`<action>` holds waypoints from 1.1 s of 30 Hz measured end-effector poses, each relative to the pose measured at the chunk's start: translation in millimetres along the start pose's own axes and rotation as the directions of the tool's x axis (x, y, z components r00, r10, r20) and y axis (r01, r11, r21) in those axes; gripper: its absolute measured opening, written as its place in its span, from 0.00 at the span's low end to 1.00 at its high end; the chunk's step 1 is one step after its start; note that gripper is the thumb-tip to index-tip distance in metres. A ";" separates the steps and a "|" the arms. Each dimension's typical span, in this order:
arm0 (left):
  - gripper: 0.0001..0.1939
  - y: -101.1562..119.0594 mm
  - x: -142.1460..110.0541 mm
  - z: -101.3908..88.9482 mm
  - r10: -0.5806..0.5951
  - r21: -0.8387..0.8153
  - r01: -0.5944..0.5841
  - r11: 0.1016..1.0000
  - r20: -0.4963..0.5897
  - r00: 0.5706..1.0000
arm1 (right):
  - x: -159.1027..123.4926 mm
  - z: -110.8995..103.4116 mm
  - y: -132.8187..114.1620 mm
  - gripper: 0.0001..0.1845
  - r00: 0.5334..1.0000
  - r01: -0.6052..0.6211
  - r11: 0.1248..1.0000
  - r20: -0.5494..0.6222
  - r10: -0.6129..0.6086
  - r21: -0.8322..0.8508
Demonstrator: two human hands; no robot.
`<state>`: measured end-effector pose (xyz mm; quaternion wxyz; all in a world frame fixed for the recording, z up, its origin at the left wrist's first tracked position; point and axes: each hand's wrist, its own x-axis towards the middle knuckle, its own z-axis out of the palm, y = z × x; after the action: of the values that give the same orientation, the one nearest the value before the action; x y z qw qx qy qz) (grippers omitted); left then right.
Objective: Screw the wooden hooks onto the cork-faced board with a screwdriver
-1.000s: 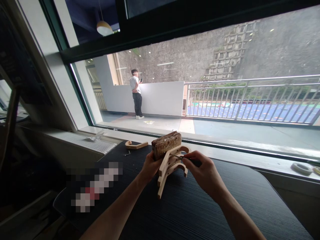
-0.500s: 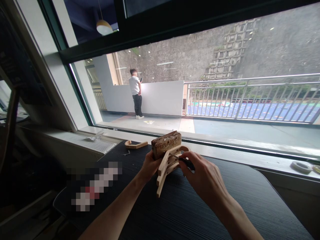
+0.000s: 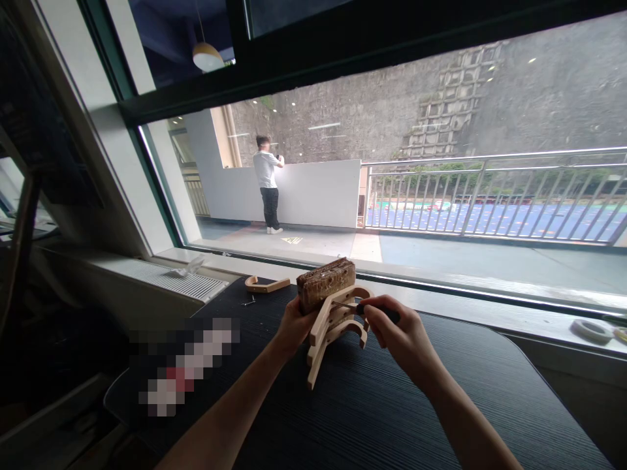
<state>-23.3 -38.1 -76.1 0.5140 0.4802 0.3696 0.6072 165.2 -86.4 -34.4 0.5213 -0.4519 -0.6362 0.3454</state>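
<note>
My left hand (image 3: 295,326) is closed around a rough brown wooden block (image 3: 326,284), holding it tilted above the dark table. Several pale wooden hooks (image 3: 324,318) with curved ends sit against the block's near side. In my right hand (image 3: 406,336) is a screwdriver (image 3: 389,313) with a dark handle, gripped between thumb and fingers. Its thin metal shaft points left, and the tip meets the upper hook; whether a screw sits under it is too small to tell.
A loose wooden hook (image 3: 268,286) lies at the table's far left, with small screws (image 3: 249,301) near it. Clear plastic (image 3: 190,267) rests on the vent. Tape rolls (image 3: 592,330) sit on the right sill. Beyond the window stands a person (image 3: 267,173).
My right hand has shifted slightly right and changed its grip on the screwdriver, uncovering the hooks' curved ends. The block stays almost still. Outside, the person has raised their arms.
</note>
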 end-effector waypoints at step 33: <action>0.19 -1.8 3.1 -3.2 -0.006 -0.028 0.005 1.000 -0.031 1.000 | -11.4 6.2 -8.7 0.11 0.959 0.278 0.628 0.174 -0.224 -0.727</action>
<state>-26.0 -34.6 -78.0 0.5166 0.4625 0.3704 0.6181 157.8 -99.9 -31.9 0.3124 -0.5202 -0.7949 -0.0061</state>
